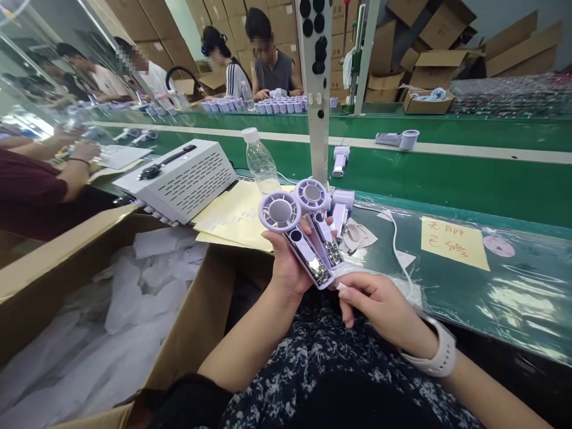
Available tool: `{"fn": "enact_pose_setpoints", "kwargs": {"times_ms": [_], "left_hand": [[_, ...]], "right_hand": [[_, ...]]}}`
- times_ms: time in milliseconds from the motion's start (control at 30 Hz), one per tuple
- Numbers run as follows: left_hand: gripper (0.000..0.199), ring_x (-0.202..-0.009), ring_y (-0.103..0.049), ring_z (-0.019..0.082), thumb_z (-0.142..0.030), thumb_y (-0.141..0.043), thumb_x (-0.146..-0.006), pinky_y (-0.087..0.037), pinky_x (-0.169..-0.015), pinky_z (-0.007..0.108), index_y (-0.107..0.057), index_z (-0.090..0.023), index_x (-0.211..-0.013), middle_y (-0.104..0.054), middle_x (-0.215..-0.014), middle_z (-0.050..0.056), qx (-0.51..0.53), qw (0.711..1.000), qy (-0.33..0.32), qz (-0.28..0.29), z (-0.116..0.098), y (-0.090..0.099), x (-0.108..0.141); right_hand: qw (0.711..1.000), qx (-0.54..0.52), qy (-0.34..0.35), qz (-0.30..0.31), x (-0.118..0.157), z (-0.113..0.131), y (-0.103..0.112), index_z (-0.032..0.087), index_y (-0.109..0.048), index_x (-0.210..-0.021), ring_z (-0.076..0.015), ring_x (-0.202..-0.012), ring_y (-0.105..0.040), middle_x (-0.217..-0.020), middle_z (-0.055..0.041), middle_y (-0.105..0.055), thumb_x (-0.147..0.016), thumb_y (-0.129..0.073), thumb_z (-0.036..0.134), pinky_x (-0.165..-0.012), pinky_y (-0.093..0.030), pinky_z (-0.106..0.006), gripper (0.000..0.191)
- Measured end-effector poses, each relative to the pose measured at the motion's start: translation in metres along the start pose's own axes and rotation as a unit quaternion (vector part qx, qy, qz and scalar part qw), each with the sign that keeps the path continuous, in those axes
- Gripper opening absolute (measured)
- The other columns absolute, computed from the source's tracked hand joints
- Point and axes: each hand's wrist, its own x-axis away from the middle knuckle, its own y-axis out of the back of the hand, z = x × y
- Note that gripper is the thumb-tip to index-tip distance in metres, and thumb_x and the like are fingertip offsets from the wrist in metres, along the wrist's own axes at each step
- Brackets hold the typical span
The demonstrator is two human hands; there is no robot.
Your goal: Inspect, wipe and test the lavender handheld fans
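Note:
My left hand (286, 265) is wrapped round two lilac handheld fans side by side. The nearer fan (280, 212) has a round head and a handle with an exposed circuit-like strip; the second fan (311, 194) lies just behind it. My right hand (378, 304), with a white watch band (440, 348) on the wrist, pinches a small white cable plug (341, 286) at the bottom end of the handles. Whether the plug sits in a port cannot be made out. Beyond my fingers, another lilac fan (342, 205) stands on the bench near a crumpled grey cloth (357, 235).
An open carton (179, 333) of white plastic bags stands at left. Behind it are a grey metal box (187, 179), yellow paper (236, 214) and a plastic bottle (261, 161). A metal post (318, 131) rises ahead. More fans (407, 140) lie on the green conveyor (491, 164). Co-workers sit opposite and at left.

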Motion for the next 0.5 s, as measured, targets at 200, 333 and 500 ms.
{"fn": "enact_pose_setpoints", "kwargs": {"times_ms": [200,333,500], "left_hand": [[0.069,-0.117,-0.064,0.036,-0.09,-0.062,-0.063,-0.055,-0.092,0.048,-0.058,-0.022,-0.07,-0.073,-0.108,0.008,-0.017,1.0,0.003,-0.017,0.004,0.001,0.004],[0.07,-0.115,-0.065,0.036,-0.091,-0.061,-0.062,-0.056,-0.09,0.047,-0.057,-0.022,-0.069,-0.074,-0.106,0.008,-0.027,0.998,-0.007,-0.048,0.005,0.003,0.005],[0.067,-0.113,-0.066,0.034,-0.088,-0.066,-0.063,-0.056,-0.09,0.045,-0.058,-0.022,-0.07,-0.074,-0.102,0.007,-0.005,0.999,0.002,-0.05,0.006,0.001,0.005]], "right_hand": [[0.999,-0.04,0.001,0.025,-0.006,-0.006,-0.008,0.019,-0.062,-0.079,-0.0108,-0.042,-0.049,-0.046,0.0061,-0.054,-0.096,-0.058,0.05,-0.05,-0.042,-0.024,0.035],[0.997,-0.066,-0.019,0.04,-0.007,-0.01,-0.009,0.019,-0.061,-0.081,-0.0106,-0.04,-0.047,-0.046,0.0074,-0.051,-0.096,-0.057,0.053,-0.048,-0.04,-0.023,0.037],[0.998,-0.061,-0.008,0.033,-0.007,-0.012,-0.009,0.02,-0.06,-0.081,-0.012,-0.045,-0.052,-0.047,0.0064,-0.054,-0.097,-0.056,0.054,-0.052,-0.042,-0.025,0.038]]}}
